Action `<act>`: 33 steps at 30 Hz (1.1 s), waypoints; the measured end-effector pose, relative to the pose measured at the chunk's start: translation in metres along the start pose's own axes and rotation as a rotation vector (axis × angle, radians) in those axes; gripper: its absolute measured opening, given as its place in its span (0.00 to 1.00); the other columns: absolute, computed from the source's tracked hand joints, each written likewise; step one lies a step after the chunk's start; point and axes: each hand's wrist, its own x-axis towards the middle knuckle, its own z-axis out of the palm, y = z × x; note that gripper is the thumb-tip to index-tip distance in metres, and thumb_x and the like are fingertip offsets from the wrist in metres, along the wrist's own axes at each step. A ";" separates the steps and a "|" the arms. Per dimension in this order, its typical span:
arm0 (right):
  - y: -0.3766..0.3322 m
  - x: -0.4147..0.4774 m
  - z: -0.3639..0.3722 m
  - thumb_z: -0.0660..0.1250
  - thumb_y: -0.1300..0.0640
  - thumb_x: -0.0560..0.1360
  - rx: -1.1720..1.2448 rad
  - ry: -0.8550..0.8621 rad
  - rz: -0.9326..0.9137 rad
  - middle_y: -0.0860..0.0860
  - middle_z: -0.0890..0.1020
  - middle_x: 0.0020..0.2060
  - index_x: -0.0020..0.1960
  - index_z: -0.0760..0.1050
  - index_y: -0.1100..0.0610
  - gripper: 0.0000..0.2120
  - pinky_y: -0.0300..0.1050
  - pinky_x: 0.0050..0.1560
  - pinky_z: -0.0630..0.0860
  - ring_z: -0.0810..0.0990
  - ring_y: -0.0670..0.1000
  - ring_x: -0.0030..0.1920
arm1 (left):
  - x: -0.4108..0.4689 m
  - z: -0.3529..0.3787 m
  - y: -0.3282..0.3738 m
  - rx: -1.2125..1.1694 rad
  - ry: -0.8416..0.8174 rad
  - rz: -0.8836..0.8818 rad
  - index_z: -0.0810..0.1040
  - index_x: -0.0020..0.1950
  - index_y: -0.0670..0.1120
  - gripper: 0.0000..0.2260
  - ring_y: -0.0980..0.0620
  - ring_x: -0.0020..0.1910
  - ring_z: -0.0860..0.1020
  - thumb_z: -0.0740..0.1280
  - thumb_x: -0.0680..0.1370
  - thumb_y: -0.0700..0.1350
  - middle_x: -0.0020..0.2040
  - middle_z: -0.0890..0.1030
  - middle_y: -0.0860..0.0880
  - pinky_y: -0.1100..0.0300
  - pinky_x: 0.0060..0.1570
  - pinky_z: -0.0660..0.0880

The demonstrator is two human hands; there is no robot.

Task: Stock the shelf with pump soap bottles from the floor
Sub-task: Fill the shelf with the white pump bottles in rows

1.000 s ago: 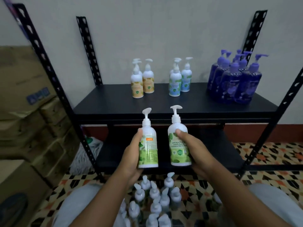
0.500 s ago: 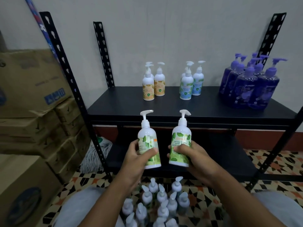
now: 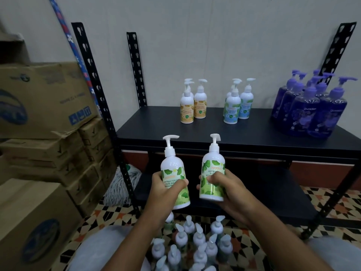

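My left hand [image 3: 165,189] grips a white pump bottle with a green leaf label [image 3: 172,169], held upright in front of the black shelf [image 3: 195,133]. My right hand [image 3: 227,189] grips a second green-label pump bottle [image 3: 213,163], tilted slightly right. Both bottles hang just below the shelf's front edge, a small gap between them. Several more white pump bottles [image 3: 195,243] stand on the tiled floor between my knees. On the shelf stand yellow-label bottles [image 3: 192,106], blue-label bottles [image 3: 237,105] and several purple bottles [image 3: 310,110].
Stacked cardboard boxes [image 3: 43,106] fill the left side. A mop head [image 3: 121,184] lies by the shelf's front-left post [image 3: 101,106]. A lower shelf board [image 3: 273,192] sits behind my hands. The shelf's left and front parts are bare.
The view has swung further left and nearer to the shelf. Both hands have turned the bottles slightly; the labels now face me more.
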 end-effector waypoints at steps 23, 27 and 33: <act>-0.085 0.211 0.130 0.78 0.62 0.70 -0.510 0.084 -0.397 0.56 0.85 0.50 0.58 0.74 0.57 0.20 0.50 0.50 0.84 0.86 0.55 0.51 | 0.162 -0.066 0.081 -0.127 0.218 0.285 0.80 0.59 0.54 0.16 0.47 0.47 0.86 0.78 0.73 0.51 0.50 0.86 0.48 0.45 0.47 0.84; -0.074 0.251 0.128 0.78 0.60 0.70 -0.593 0.122 -0.397 0.53 0.83 0.52 0.62 0.72 0.56 0.24 0.42 0.46 0.80 0.84 0.52 0.51 | 0.181 -0.077 0.073 -0.075 0.235 0.279 0.81 0.58 0.55 0.16 0.48 0.47 0.85 0.78 0.73 0.52 0.49 0.85 0.50 0.45 0.48 0.84; -0.055 0.272 0.119 0.78 0.61 0.71 -0.638 0.147 -0.398 0.51 0.81 0.54 0.67 0.69 0.56 0.29 0.34 0.43 0.77 0.82 0.46 0.51 | 0.197 -0.078 0.066 -0.083 0.266 0.281 0.81 0.56 0.55 0.14 0.50 0.44 0.85 0.77 0.73 0.52 0.47 0.85 0.51 0.49 0.46 0.84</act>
